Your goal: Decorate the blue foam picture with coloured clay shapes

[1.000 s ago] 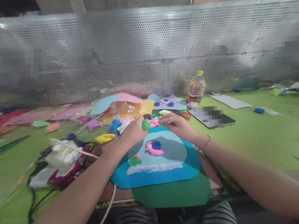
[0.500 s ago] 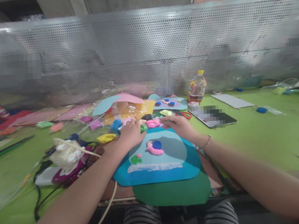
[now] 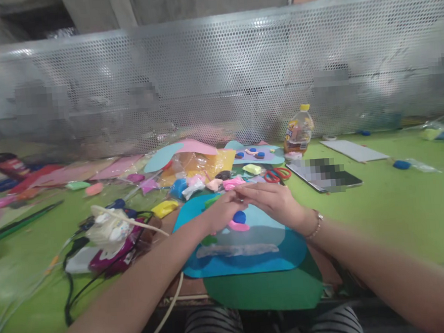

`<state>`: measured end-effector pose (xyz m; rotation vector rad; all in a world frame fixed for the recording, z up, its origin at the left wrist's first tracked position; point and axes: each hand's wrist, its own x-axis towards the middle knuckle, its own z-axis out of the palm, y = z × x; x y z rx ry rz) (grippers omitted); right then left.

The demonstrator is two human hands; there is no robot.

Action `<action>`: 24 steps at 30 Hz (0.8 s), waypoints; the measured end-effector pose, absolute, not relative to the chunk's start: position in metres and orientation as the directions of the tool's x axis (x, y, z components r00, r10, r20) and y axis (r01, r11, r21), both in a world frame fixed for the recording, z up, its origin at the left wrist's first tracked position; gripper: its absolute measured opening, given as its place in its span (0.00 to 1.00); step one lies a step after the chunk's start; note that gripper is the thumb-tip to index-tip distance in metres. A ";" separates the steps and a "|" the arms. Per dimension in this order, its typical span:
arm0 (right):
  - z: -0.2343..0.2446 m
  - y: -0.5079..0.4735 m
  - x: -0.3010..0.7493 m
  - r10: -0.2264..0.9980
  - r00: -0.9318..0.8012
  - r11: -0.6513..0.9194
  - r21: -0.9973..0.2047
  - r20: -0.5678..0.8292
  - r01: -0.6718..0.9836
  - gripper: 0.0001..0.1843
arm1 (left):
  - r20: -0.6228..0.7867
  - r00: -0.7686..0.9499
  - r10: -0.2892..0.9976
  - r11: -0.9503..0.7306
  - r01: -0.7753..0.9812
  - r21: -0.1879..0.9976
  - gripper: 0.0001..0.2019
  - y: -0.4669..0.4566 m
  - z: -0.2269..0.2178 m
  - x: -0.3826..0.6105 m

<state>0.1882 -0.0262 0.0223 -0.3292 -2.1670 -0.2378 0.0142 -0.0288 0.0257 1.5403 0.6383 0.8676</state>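
Observation:
My left hand (image 3: 225, 212) and my right hand (image 3: 276, 203) meet above the craft sheet, fingertips touching. The left fingers are curled in; the right fingers are pressed together and reach over them. Whatever lies between them is hidden. Below is a blue paper sheet (image 3: 247, 265) with a light blue paper shape (image 3: 264, 232) on it. A pink clay piece (image 3: 239, 226) and a blue clay disc (image 3: 239, 217) show partly beneath my hands. A whitish strip (image 3: 237, 250) crosses the lower part. Some green clay (image 3: 211, 201) is beside my left hand.
Dark green paper (image 3: 269, 292) sticks out at the table edge. Wrapped clay lumps (image 3: 195, 186), red-handled scissors (image 3: 278, 175), a phone (image 3: 302, 176) and a bottle (image 3: 298, 133) stand beyond. Cables (image 3: 67, 294) and a purple device (image 3: 109, 258) lie left. A perforated metal screen (image 3: 216, 85) rises behind.
Both hands have come back from the clay lumps and closed together over the sheet, covering part of the pink clay piece. The view has shifted slightly.

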 end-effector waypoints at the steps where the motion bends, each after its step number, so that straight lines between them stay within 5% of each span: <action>1: 0.024 -0.027 0.188 0.140 -0.530 0.942 0.054 0.836 0.333 0.22 | 0.149 0.617 0.773 -0.042 -0.185 0.982 0.05 -0.030 0.025 0.016; 4: 0.027 -0.029 0.188 0.141 -0.488 0.931 0.052 0.861 0.361 0.22 | 0.158 0.661 0.734 0.082 -0.318 0.945 0.12 -0.037 0.033 0.026; 7: 0.025 -0.029 0.186 0.169 -0.513 0.896 0.086 0.842 0.437 0.29 | 0.168 0.596 0.785 0.280 -0.584 0.762 0.23 -0.043 0.050 0.041; 13: 0.026 -0.031 0.177 0.269 -0.662 0.861 0.134 0.700 0.491 0.29 | 0.084 0.478 0.874 0.361 -0.757 0.545 0.35 -0.033 0.057 0.056; 18: 0.025 -0.033 0.172 0.402 -0.751 0.808 0.184 0.524 0.560 0.34 | 0.024 0.566 0.824 0.439 -0.664 0.606 0.36 -0.025 0.036 0.048; 24: 0.021 -0.019 0.185 0.473 -0.667 0.733 0.162 0.575 0.660 0.36 | 0.053 0.545 0.837 0.296 -0.532 0.793 0.35 -0.032 0.043 0.043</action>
